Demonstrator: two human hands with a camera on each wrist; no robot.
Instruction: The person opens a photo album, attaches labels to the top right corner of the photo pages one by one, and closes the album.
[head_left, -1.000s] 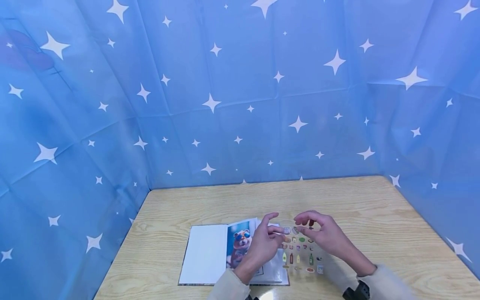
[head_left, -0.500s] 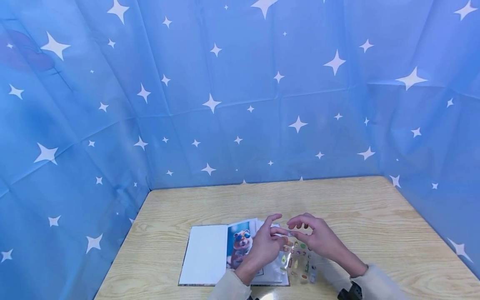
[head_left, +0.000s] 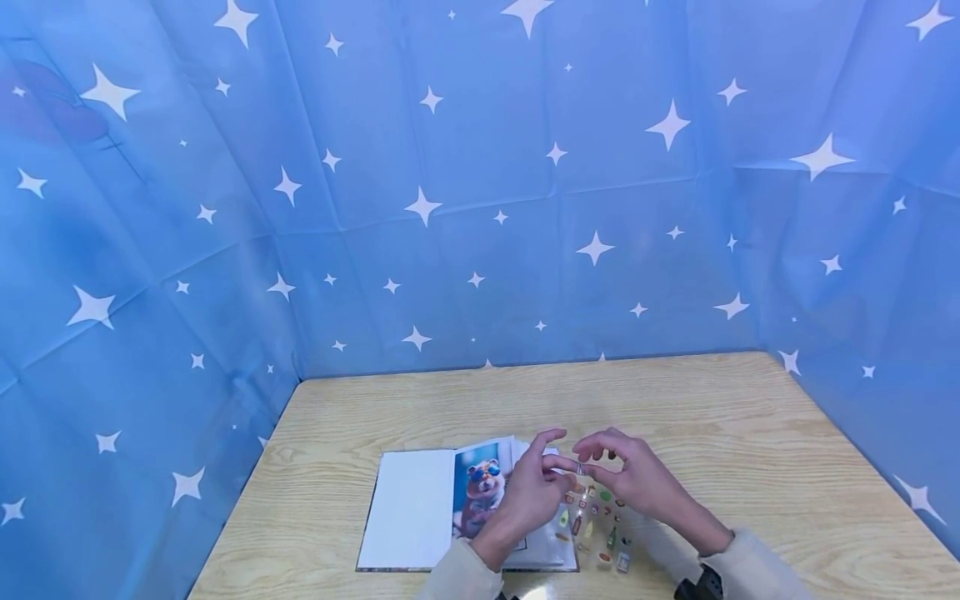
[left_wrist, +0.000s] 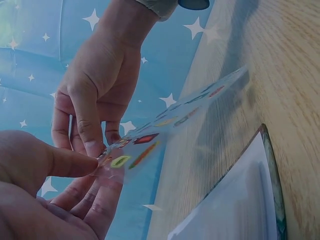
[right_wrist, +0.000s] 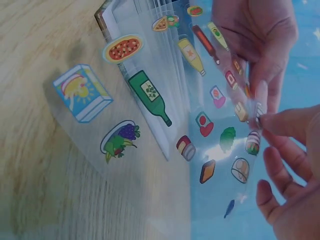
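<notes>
A clear sticker sheet (head_left: 600, 533), printed with small food and bottle pictures, hangs tilted between both hands. My left hand (head_left: 528, 492) pinches its top edge between thumb and fingers, over the right side of an open photo album (head_left: 408, 508). Close beside it, my right hand (head_left: 637, 475) pinches the same edge, fingertips nearly meeting the left ones. In the right wrist view, a green bottle sticker (right_wrist: 150, 97) and a blue box sticker (right_wrist: 82, 92) show on the sheet. The fingers cover some stickers at the pinched edge.
The album lies on a wooden table (head_left: 360, 408); its left page is white and a picture of a bear in sunglasses (head_left: 482, 492) shows on the right, partly behind the left forearm. Blue star-patterned cloth (head_left: 487, 167) surrounds the table's back and sides.
My right hand has moved left to meet the left hand and now pinches the sheet's edge. The sheet's lower part has swung slightly left and down. My left hand has barely moved.
</notes>
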